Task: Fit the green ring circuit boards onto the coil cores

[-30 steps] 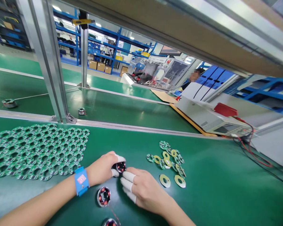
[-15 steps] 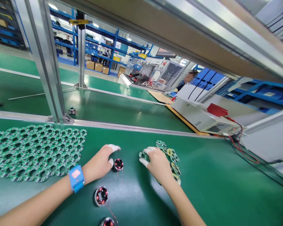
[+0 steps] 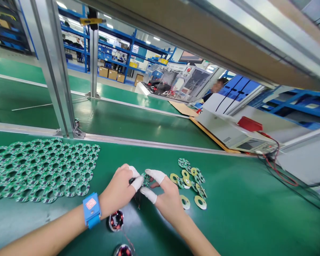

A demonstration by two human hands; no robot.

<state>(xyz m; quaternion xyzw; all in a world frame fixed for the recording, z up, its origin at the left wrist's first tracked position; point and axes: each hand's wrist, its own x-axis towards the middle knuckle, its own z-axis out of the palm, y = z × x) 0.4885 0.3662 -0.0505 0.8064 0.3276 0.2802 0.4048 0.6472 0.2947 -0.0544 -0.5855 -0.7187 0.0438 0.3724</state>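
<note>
My left hand (image 3: 120, 187), in white finger cots and with a blue wrist strap (image 3: 92, 209), grips a motor stator (image 3: 136, 193) with copper coils. Fingers cover most of that stator, and its thin wires hang below. From the right, my right hand (image 3: 167, 196), also in white finger cots, pinches a green ring-shaped circuit board (image 3: 146, 180) at the top of the stator. Whether the board is seated on it I cannot tell. Nearer to me stand another stator (image 3: 116, 221) and a third stator (image 3: 123, 250), cut off by the bottom edge.
Many green ring boards (image 3: 50, 167) lie in rows at the left. Several green and yellow rings (image 3: 200, 202) are scattered right of my right hand. Behind the table's metal rail (image 3: 149, 143) runs a green belt (image 3: 138, 122). A post (image 3: 56, 71) rises left; a white instrument (image 3: 224, 129) with cables stands right.
My right hand has carried the ring board leftward from beside the loose rings to the stator. My left hand has closed around the stator. Parts on the belt behind have shifted left.
</note>
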